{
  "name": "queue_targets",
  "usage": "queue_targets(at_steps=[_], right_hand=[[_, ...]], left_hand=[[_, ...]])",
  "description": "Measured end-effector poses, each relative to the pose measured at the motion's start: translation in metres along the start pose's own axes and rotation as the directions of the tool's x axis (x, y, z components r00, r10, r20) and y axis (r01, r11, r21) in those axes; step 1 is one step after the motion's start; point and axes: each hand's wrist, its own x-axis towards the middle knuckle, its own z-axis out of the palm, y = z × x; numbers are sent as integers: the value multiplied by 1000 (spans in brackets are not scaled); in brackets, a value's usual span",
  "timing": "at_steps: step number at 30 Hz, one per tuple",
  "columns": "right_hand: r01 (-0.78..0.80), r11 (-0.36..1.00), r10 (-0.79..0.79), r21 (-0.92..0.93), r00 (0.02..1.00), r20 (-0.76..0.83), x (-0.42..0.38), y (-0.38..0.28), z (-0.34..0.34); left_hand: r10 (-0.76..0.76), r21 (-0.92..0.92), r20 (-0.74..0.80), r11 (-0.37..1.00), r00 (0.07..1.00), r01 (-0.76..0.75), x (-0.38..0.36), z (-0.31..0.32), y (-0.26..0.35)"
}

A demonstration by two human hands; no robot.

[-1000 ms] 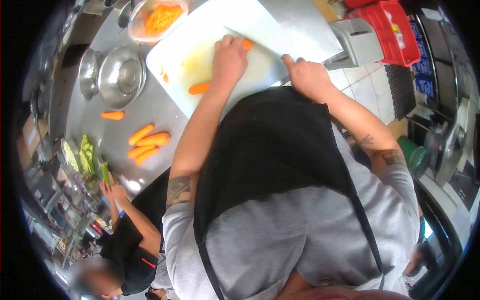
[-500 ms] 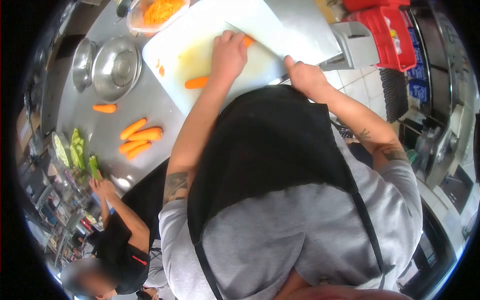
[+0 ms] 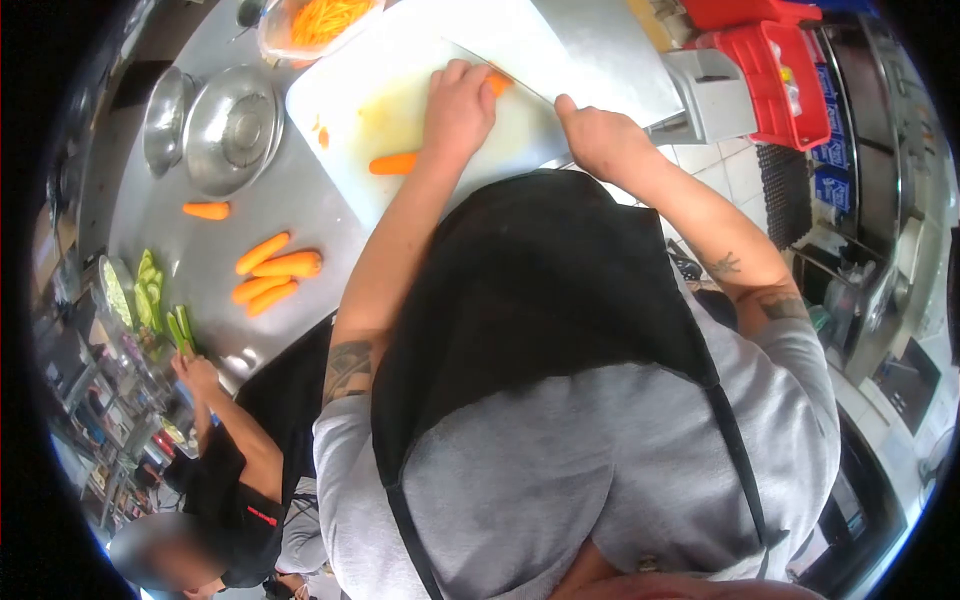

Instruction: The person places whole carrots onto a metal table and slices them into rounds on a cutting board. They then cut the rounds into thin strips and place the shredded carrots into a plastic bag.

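On the white cutting board (image 3: 340, 85), my left hand (image 3: 460, 112) is closed on a carrot (image 3: 497, 82), whose orange end shows past the fingers. My right hand (image 3: 605, 138) grips a knife (image 3: 500, 70) by its handle, which is hidden in the fist. The thin blade slants up and left across the board, right beside the carrot. A second carrot piece (image 3: 393, 163) lies on the board near my left wrist. Small orange scraps (image 3: 322, 134) are at the board's left side.
A tub of orange strips (image 3: 325, 22) stands behind the board. Metal bowls (image 3: 232, 130) and several carrots (image 3: 290, 264) are on the steel table at left. A co-worker's hands (image 3: 196, 374) hold green stalks (image 3: 180, 326). Red crates (image 3: 785, 85) are at right.
My right hand has moved slightly up and left with the knife. My left hand stays on the carrot. The co-worker's hands and green stalks have shifted a little.
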Motion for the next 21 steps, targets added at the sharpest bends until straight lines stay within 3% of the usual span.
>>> queue_targets(at_steps=[3,8,12,17,21], right_hand=[[-5,1000,6,-24,997,71,-21,-20,-32],[5,1000,-5,-4,999,-33,10,7,21],[18,1000,-17,-21,999,50,3,-15,-19],[-23,1000,23,6,1000,10,13,-4,16],[-22,1000,22,-7,999,28,21,-15,-4]], left_hand=[[-4,19,7,1000,1000,4,3,2,-1],[8,-9,-24,1000,1000,-8,2,0,-1],[22,7,-7,1000,1000,-22,3,0,-2],[2,-9,-25,1000,1000,-2,1,2,-4],[-10,-20,-3,1000,1000,10,-2,0,-4]])
